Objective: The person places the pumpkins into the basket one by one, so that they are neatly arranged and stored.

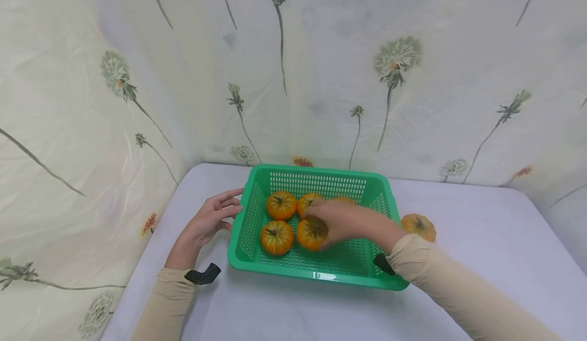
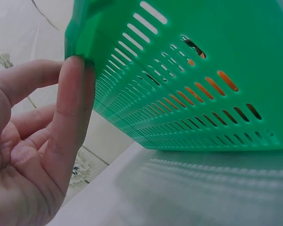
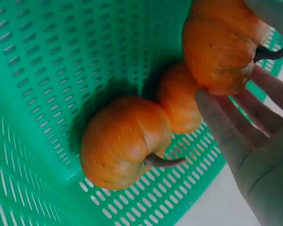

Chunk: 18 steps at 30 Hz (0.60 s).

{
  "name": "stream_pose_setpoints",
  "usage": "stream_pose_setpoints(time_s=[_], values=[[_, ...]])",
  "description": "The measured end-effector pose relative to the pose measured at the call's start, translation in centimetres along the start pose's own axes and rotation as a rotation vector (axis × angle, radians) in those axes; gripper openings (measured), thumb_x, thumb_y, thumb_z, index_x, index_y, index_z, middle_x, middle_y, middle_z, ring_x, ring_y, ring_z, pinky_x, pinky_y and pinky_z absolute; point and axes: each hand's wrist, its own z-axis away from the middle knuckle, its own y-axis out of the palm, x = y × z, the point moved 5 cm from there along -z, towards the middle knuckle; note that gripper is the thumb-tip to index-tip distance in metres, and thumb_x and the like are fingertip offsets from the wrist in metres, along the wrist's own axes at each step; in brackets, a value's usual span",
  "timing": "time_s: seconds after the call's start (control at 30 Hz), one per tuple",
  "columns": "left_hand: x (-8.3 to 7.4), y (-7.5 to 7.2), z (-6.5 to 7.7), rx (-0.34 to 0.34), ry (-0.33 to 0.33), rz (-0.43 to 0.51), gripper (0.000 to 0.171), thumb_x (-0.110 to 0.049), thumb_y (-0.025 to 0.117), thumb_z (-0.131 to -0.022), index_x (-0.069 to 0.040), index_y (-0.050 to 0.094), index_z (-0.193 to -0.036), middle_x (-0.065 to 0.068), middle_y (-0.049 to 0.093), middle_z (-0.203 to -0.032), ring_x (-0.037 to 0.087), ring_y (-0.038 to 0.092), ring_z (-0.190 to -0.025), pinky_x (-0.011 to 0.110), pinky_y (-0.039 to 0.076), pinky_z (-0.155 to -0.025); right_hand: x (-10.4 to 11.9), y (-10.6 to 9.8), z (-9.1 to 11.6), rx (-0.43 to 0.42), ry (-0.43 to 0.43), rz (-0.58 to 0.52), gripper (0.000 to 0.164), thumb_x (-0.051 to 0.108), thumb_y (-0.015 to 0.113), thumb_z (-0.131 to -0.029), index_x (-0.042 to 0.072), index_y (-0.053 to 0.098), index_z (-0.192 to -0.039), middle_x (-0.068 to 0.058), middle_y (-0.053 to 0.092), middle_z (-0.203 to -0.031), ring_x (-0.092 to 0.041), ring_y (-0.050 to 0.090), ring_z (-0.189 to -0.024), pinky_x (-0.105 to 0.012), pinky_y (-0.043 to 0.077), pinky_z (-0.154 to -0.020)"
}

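A green plastic basket [image 1: 316, 277] with slotted walls holds several small orange pumpkins, among them one at the front left [image 1: 276, 238] and one at the back left [image 1: 281, 205]. My right hand [image 1: 345, 222] is inside the basket, thumb and fingers around a pumpkin [image 1: 312, 234]. In the right wrist view this pumpkin [image 3: 221, 49] sits between thumb and fingers, above two others. Another pumpkin [image 1: 345, 200] behind the hand is partly hidden. At the basket's left end, my left hand [image 1: 212, 217] touches the rim with extended fingertips; the left wrist view shows the fingers [image 2: 68, 101] against the rim.
One more pumpkin [image 1: 419, 227] lies on the white table [image 1: 477, 239], just right of the basket and partly behind the right forearm. A wall covering with dandelion prints [image 1: 321, 76] rises behind and to the left of the table.
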Motion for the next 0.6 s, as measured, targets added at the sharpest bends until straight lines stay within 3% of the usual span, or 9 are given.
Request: stream_pose_setpoints(time_s=[0.3, 0.6], values=[[0.0, 0.1, 0.1, 0.002, 0.000, 0.004, 0.058, -0.012, 0.065, -0.102, -0.011, 0.044, -0.156, -0.004, 0.071, -0.106, 0.007, 0.069, -0.077, 0.021, 0.058, -0.055, 0.5, 1.3, -0.8, 0.050, -0.007, -0.049, 0.069, 0.027, 0.092, -0.075, 0.013, 0.064, -0.136, -0.004, 0.064, -0.137, -0.023, 0.063, -0.120, -0.043, 0.056, -0.103], [-0.1, 0.1, 0.1, 0.003, 0.004, 0.006, 0.059, -0.012, 0.065, -0.102, -0.011, 0.043, -0.156, -0.005, 0.071, -0.107, 0.007, 0.069, -0.078, 0.021, 0.058, -0.055, 0.7, 2.1, -0.9, 0.081, -0.008, -0.048, 0.073, 0.021, 0.093, -0.075, 0.012, 0.062, -0.141, -0.004, 0.061, -0.140, -0.023, 0.062, -0.122, -0.042, 0.055, -0.105]])
